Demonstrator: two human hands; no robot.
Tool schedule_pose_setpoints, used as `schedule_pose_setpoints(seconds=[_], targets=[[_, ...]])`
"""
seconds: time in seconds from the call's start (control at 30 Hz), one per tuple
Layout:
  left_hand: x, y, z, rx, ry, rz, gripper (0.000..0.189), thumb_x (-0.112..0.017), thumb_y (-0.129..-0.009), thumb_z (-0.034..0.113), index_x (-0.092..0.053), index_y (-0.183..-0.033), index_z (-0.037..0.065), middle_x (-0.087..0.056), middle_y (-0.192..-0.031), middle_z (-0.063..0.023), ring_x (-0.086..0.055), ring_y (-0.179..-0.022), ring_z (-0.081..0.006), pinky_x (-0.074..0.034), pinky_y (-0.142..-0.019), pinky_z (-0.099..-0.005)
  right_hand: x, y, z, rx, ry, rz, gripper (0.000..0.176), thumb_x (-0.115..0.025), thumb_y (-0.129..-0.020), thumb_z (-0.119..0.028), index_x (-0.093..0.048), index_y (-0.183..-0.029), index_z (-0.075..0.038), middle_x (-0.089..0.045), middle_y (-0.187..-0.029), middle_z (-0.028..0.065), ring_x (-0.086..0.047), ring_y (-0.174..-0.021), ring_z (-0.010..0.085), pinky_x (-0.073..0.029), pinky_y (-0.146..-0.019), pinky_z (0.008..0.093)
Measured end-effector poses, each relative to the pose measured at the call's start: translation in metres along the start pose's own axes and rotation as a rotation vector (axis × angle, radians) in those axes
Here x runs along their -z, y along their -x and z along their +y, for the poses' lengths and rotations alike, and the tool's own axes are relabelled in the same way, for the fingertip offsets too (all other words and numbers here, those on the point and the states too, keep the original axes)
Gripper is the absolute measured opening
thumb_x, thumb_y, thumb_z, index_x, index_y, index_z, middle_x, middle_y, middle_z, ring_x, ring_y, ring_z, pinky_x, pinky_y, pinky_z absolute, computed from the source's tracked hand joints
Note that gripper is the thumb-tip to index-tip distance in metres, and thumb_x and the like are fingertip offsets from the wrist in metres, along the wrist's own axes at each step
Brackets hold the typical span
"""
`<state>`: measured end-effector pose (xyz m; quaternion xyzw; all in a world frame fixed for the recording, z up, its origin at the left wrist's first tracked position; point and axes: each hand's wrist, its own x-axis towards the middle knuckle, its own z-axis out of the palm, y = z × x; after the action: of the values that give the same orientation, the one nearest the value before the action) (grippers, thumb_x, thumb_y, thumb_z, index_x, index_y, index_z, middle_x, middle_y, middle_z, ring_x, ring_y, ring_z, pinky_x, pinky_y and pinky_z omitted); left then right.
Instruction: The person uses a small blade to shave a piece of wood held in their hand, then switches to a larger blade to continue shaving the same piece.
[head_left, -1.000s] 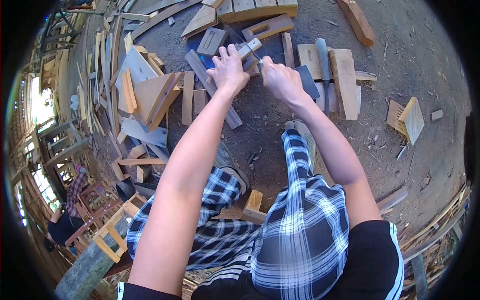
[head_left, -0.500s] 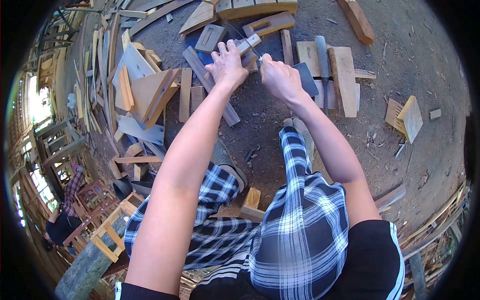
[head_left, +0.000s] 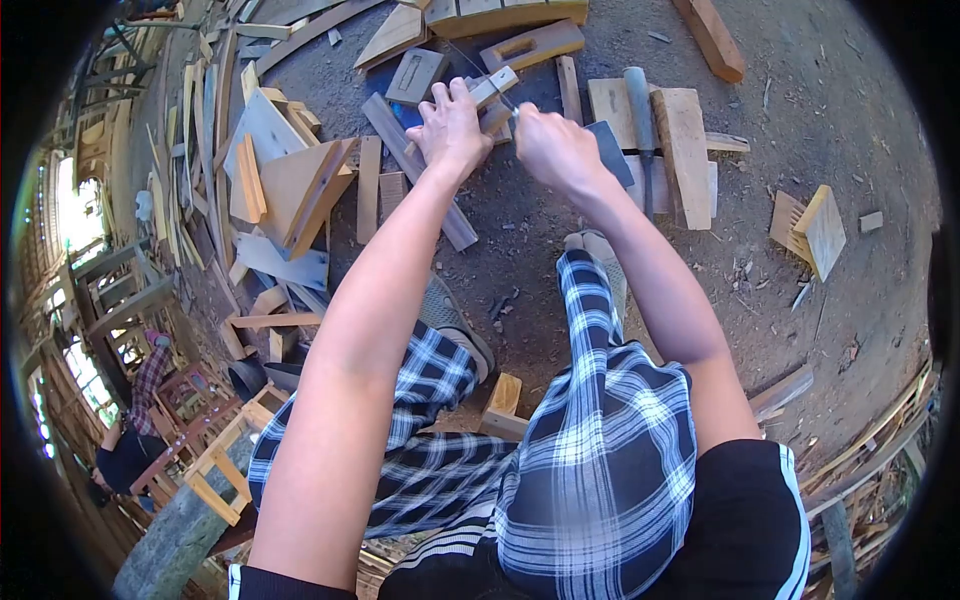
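My left hand (head_left: 452,130) is closed over a small pale wood block (head_left: 493,88), with its fingers bent along the block's near side. Gripped in my right hand (head_left: 558,150) is the end of a thin, dark, wire-like tool (head_left: 506,98), which crosses the block and stretches toward the upper left. Its exact kind is too fine to make out, and my fist hides the handle. A darker strip of wood (head_left: 495,118) lies under the block between my hands. Beside my right wrist is a dark flat plate (head_left: 610,154).
A long-handled tool (head_left: 640,110) rests on boards beside a thick wood block (head_left: 685,155). A slotted wood piece (head_left: 532,46) and a grey block (head_left: 417,76) lie beyond my hands. Offcuts (head_left: 290,190) pile up at left. Another person (head_left: 130,450) is at far left.
The view has shifted slightly, carrying the things on the ground a little up and left. Both hands keep nearly the same places and grips.
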<state>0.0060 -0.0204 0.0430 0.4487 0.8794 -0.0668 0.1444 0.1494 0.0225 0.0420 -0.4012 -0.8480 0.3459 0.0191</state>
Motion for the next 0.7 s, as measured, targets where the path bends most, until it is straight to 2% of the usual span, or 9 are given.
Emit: schedule_pose_setpoints(seconds=[0.07,0.13,0.17,0.27,0.33,0.4,0.57,0.7], targets=[[-0.002,-0.001,-0.001,-0.009,0.002,0.01,0.087,-0.087,-0.067,0.025,-0.037,-0.139,0.014,-0.045,-0.133,-0.0107,-0.049,-0.124,-0.0354,-0.045,-0.092,-0.0599,0.001,-0.001,-0.002,0.009,0.018,-0.013,0.023,-0.041,-0.093,-0.014,-0.056,-0.098,0.003,-0.069,-0.086,0.0278,-0.07,-0.082,0.0426,-0.056,-0.071,0.0515],[-0.002,0.0,0.002,-0.122,-0.021,0.066,0.075,-0.083,-0.066,0.017,-0.044,-0.131,0.013,-0.048,-0.126,-0.01,-0.051,-0.12,-0.0336,-0.043,-0.088,-0.0563,0.005,0.008,0.001,-0.03,0.032,-0.024,0.025,-0.04,-0.093,-0.014,-0.057,-0.098,0.004,-0.069,-0.087,0.0284,-0.07,-0.083,0.0436,-0.056,-0.072,0.0514],[-0.006,0.0,0.004,-0.158,-0.04,0.134,0.075,-0.083,-0.065,0.017,-0.045,-0.13,0.014,-0.049,-0.124,-0.0095,-0.051,-0.119,-0.0326,-0.042,-0.087,-0.0571,0.005,0.011,0.002,-0.052,0.025,-0.004,0.025,-0.04,-0.093,-0.014,-0.057,-0.097,0.004,-0.069,-0.087,0.0287,-0.07,-0.083,0.0436,-0.056,-0.073,0.0512],[-0.001,0.003,0.012,-0.18,-0.114,0.118,0.075,-0.084,-0.064,0.019,-0.046,-0.129,0.013,-0.049,-0.124,-0.0095,-0.051,-0.118,-0.0328,-0.042,-0.086,-0.0577,0.004,0.013,0.002,-0.095,0.016,-0.022,0.024,-0.041,-0.094,-0.014,-0.057,-0.096,0.003,-0.069,-0.086,0.0287,-0.07,-0.083,0.0428,-0.057,-0.073,0.0511],[-0.004,0.004,0.008,-0.156,-0.078,0.104,0.076,-0.084,-0.065,0.02,-0.045,-0.129,0.012,-0.049,-0.124,-0.0094,-0.051,-0.118,-0.0329,-0.043,-0.086,-0.0583,0.003,0.007,0.001,-0.065,0.037,-0.02,0.026,-0.04,-0.095,-0.016,-0.057,-0.095,0.003,-0.069,-0.085,0.028,-0.07,-0.082,0.0421,-0.057,-0.072,0.0511],[-0.005,0.005,0.006,-0.002,0.066,0.074,0.077,-0.084,-0.065,0.02,-0.044,-0.13,0.01,-0.048,-0.125,-0.0098,-0.051,-0.119,-0.0334,-0.044,-0.086,-0.0593,-0.005,0.001,0.003,-0.039,0.07,0.048,0.027,-0.041,-0.096,-0.018,-0.058,-0.095,0.003,-0.069,-0.083,0.0272,-0.07,-0.079,0.042,-0.057,-0.071,0.0513],[-0.007,0.006,0.009,0.013,0.036,0.08,0.073,-0.08,-0.069,0.017,-0.042,-0.13,0.008,-0.047,-0.127,-0.0104,-0.05,-0.121,-0.0343,-0.044,-0.088,-0.0625,-0.013,-0.004,0.008,-0.001,0.025,0.125,0.03,-0.042,-0.097,-0.022,-0.06,-0.09,0.001,-0.068,-0.077,0.026,-0.07,-0.074,0.0419,-0.056,-0.066,0.0511],[-0.005,0.006,0.009,-0.055,0.022,0.108,0.071,-0.08,-0.068,0.015,-0.045,-0.129,0.011,-0.048,-0.125,-0.0092,-0.05,-0.119,-0.033,-0.043,-0.088,-0.0593,-0.008,0.004,0.007,-0.011,0.045,0.136,0.031,-0.043,-0.098,-0.024,-0.062,-0.089,0.0,-0.068,-0.077,0.0256,-0.07,-0.075,0.0418,-0.056,-0.067,0.0513]])
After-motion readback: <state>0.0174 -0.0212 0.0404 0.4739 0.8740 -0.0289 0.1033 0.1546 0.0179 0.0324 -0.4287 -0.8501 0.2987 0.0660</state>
